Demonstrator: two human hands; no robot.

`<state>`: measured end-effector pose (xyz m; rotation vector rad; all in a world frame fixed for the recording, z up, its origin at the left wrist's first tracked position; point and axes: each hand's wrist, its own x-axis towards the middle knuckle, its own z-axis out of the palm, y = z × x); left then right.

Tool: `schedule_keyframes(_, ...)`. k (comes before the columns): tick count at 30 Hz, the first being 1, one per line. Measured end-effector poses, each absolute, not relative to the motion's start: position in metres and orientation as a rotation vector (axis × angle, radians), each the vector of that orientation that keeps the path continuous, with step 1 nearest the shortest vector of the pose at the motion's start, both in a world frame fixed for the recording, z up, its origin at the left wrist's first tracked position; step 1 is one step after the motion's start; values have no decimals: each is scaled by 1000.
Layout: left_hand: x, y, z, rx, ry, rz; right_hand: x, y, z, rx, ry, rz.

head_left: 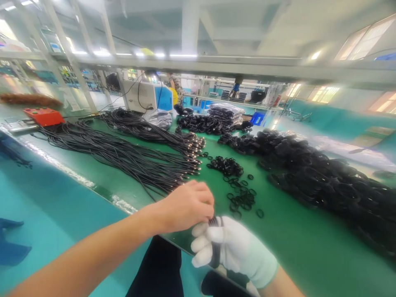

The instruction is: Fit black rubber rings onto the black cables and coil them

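My bare left hand (193, 206) is closed, its fingertips at the top of a black bundle that looks like coiled cable (215, 253). What the left fingers pinch is hidden. My right hand (235, 247), in a white glove, is wrapped round that bundle at the table's near edge. A thin black band crosses the glove near the index finger. Beyond my hands lie loose small black rings (243, 200), with a denser heap of rings (227, 166) behind them. Left of these, long black cables (123, 152) are spread side by side, metal ends toward the rings.
A long heap of black coils (324, 177) lines the right side of the green table (287, 243). Farther back are more black coils (201, 123), stacked clear bags (225, 111) and a white-and-blue machine (148, 97). A red box (43, 116) sits at the far left.
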<state>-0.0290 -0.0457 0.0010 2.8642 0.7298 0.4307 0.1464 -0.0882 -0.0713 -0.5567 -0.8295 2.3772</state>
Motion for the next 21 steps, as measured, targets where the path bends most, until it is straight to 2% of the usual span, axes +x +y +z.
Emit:
schedule_keyframes(5,-31,-41,-2,2208,830,308,146,-90,-75,-434,-692,2430)
schedule_keyframes(9,-30,-49,-26,1655,870,432,146,-92,-72,-398,-675,2393)
schedule_keyframes(14,-26,-74,-46,1641,943,738,145,-89,-65,-473,-836,2357)
schedule_keyframes(21,-28,-91,-47,1570,907,848,146,-87,-49,-450,-1292,2299)
